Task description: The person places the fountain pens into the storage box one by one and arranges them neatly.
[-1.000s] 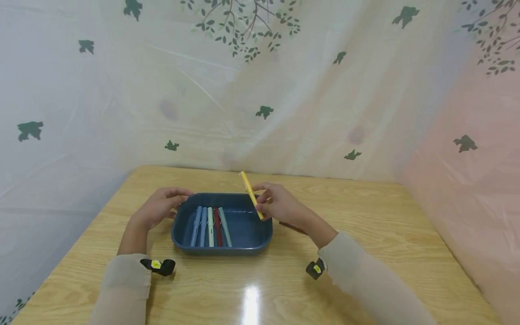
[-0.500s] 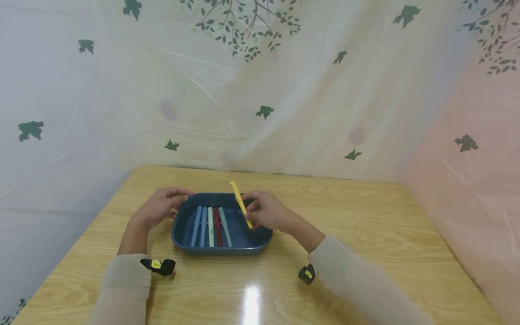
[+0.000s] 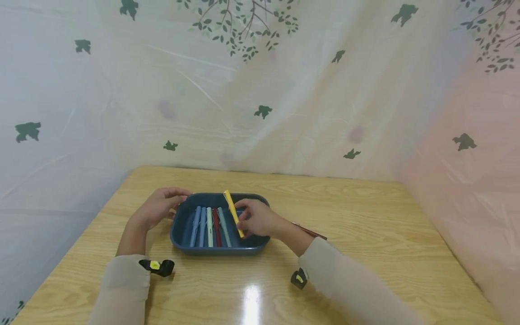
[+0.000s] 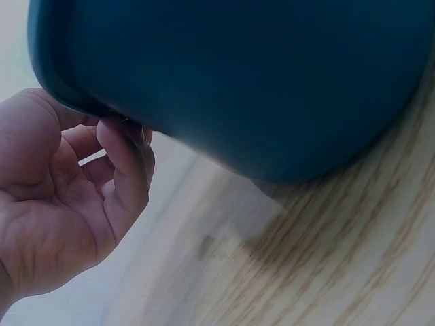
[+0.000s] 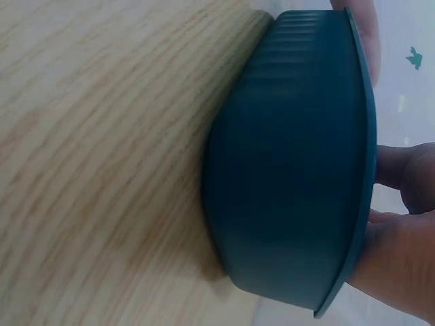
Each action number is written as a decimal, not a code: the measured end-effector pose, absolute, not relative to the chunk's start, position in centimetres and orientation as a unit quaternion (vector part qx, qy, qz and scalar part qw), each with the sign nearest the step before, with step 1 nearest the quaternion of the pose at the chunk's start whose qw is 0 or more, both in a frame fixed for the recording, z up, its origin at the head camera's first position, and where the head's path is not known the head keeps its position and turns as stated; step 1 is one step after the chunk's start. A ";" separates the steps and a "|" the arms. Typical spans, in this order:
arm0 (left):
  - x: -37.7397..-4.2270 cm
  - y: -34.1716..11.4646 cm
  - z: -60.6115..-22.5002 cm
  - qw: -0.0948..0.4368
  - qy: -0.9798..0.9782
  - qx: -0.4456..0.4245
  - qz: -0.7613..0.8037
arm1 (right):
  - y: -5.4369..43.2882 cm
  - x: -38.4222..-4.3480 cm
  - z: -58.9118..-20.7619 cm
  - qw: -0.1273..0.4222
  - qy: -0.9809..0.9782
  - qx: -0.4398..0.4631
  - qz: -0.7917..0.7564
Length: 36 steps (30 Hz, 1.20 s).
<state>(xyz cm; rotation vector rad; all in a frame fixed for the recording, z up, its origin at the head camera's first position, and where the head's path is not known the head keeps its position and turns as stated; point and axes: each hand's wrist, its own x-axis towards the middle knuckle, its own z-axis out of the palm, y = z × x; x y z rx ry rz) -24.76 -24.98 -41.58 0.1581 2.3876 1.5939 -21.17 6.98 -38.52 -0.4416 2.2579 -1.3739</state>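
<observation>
A dark blue tray (image 3: 219,251) sits on the table, with several pens lying side by side in its left half: two blue pens (image 3: 196,225), a pale green pen (image 3: 209,226), a red pen (image 3: 216,226) and a grey-green pen (image 3: 224,226). My right hand (image 3: 260,218) pinches a yellow pen (image 3: 231,207), tilted, its lower end down inside the tray's right part. In the right wrist view the tray wall (image 5: 292,163) hides the pen and most fingers. At the tray's left end, my left hand (image 3: 157,208) grips the rim with thumb and fingers (image 4: 126,163).
A thin brownish-red pen-like item (image 3: 310,231) lies on the table right of the tray, partly behind my right forearm. The wooden table (image 3: 365,212) ends at a patterned curtain (image 3: 300,90) behind and at the sides.
My right hand has carried the yellow pen left and down into the tray, next to the grey-green pen. The left hand stays on the tray, which has not moved.
</observation>
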 end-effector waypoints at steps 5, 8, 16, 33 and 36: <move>-24.7 -25.1 -41.7 0.133 0.822 0.057 0.551 | 6.4 -21.0 -38.7 0.243 0.827 -0.151 -0.485; -24.7 -25.1 -41.7 0.132 0.822 0.059 0.551 | 6.2 -20.9 -38.9 0.251 0.834 -0.147 -0.469; -24.5 -25.1 -41.5 0.132 0.823 0.057 0.550 | 5.8 -20.9 -39.3 0.269 0.835 -0.138 -0.460; -24.7 -24.9 -41.5 0.130 0.827 0.060 0.544 | 5.1 -21.1 -40.2 0.299 0.827 -0.092 -0.468; -24.7 -25.0 -41.6 0.130 0.828 0.058 0.542 | 5.0 -21.1 -40.3 0.299 0.826 -0.089 -0.469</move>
